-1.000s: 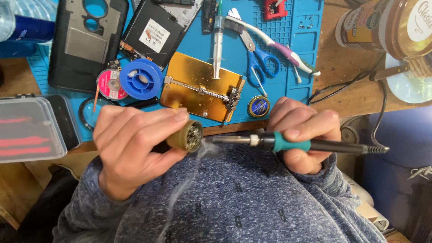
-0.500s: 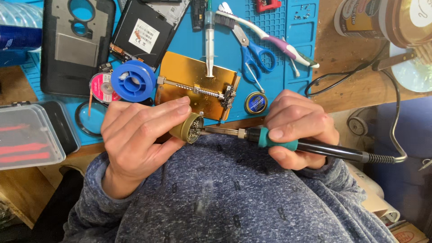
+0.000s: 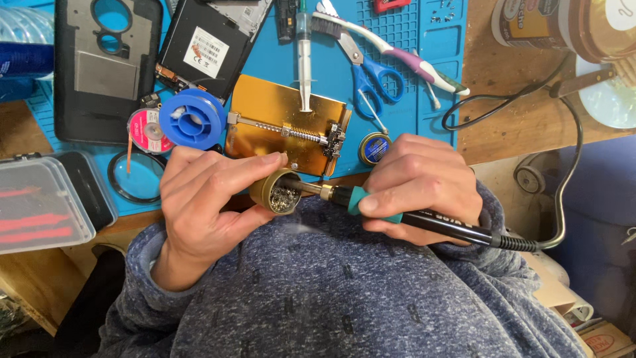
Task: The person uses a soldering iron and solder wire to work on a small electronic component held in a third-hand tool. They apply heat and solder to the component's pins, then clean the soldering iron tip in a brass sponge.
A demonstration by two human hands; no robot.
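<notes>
While the left hand (image 3: 205, 202) pinches the small brass tin of cleaning wool (image 3: 277, 192) at frame centre, the right hand (image 3: 417, 185) grips the soldering iron (image 3: 424, 222), its tip apparently buried in the wool; a slip could burn the fingers (image 3: 255, 162) or the sweater (image 3: 344, 292) below.

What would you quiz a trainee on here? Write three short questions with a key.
1. True or false: the right hand holds a soldering iron with its tip inside the round tin of metal wool.
2. Which holds the round tin? A) left hand B) right hand C) neither
3. Fill in: the scissors on the mat have ___ handles.
Key: 1 true; 2 A; 3 blue.
</notes>
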